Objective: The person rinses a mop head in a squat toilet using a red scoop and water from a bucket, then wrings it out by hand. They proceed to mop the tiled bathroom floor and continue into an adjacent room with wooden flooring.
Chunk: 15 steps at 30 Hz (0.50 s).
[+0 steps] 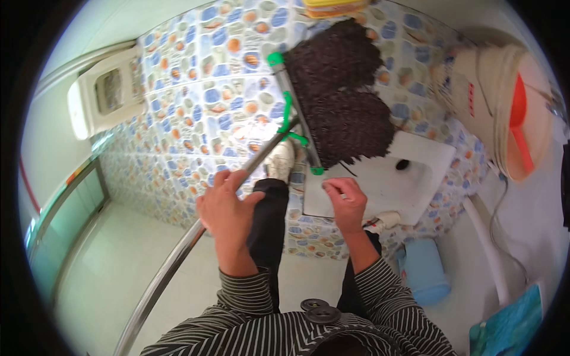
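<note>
My left hand (pixel 229 209) is around the metal pole of a flat mop (pixel 171 260), with the thumb spread away. The mop's dark brown shaggy head (pixel 343 98) is raised before me, fixed along a grey bar with green end caps and green clips. Near the bar's lower end is my right hand (pixel 349 200), its thumb and fingertips closed together; whether something small is pinched there cannot be made out. A thin dark strand hangs from the mop head just above it.
A white squat toilet pan (pixel 374 182) lies in the pebble-patterned tile floor (pixel 178 111). At right stand a large white bucket (pixel 485 89) with a red dipper (pixel 519 120) and a light blue container (pixel 425 271). A yellow container (pixel 334 8) is at the top, a white plastic stool (pixel 107 91) at left.
</note>
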Available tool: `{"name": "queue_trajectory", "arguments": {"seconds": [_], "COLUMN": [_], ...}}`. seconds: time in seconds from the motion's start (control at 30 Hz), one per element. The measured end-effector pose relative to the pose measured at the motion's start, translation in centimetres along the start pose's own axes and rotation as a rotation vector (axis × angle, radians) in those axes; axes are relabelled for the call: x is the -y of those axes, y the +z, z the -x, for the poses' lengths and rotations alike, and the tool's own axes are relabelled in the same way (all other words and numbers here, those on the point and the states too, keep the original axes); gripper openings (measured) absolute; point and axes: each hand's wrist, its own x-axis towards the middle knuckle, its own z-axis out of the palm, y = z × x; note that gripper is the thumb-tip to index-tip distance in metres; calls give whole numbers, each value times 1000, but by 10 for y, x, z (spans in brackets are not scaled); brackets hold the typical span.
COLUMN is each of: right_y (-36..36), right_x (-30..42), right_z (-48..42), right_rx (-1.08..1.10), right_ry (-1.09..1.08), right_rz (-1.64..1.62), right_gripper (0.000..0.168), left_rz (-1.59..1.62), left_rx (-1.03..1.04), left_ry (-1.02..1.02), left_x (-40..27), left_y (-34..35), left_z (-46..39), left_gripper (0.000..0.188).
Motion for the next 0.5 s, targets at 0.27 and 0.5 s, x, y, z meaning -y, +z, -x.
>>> {"name": "queue_trajectory", "arguments": {"seconds": [0.27,0.5], "right_y": [-121,-158], "right_x": [-91,-158], "right_z": [45,52], "right_rx": [-203,-147], "right_ry": [322,525], "right_rz": [188,407], "right_gripper": [10,32], "left_rz": [-58,-113], "left_rx": [6,19], "left_ry": [13,-4], "left_x": [-3,-11], "left_y": [2,2], "left_z": [2,2], "left_gripper": [41,40]}}
